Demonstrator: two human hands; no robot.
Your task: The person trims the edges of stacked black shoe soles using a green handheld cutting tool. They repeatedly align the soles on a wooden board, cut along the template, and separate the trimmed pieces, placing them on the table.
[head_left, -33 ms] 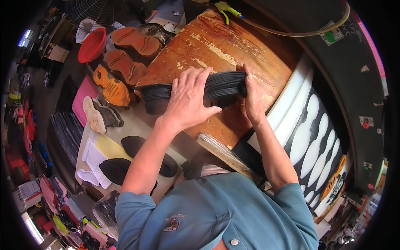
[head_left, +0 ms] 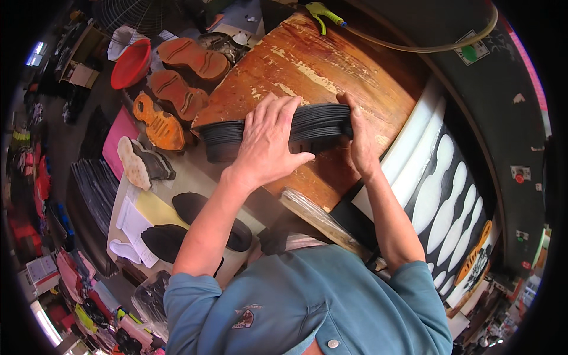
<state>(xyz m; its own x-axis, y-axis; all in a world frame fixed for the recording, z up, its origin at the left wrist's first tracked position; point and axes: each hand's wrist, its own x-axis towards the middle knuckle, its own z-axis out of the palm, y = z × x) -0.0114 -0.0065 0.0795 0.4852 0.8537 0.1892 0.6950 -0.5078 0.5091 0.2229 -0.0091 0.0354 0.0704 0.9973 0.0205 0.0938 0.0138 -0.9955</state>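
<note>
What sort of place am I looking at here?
Probably a shoe-making workshop: there are reddish sole-shaped forms, white sole-shaped outlines set in black, and a stack of thin black pieces.

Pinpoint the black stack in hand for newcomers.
Find the orange wooden tabletop, upper centre. Over its near part is the black stack, left hand at its middle, right hand at its right end. Only this dark stack is being handled.

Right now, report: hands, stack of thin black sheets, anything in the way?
Left hand across middle of black stack, closely layered. Right hand against its right end. Yellow-green air gun at far edge of brown wooden tabletop, clear of hands.
</note>
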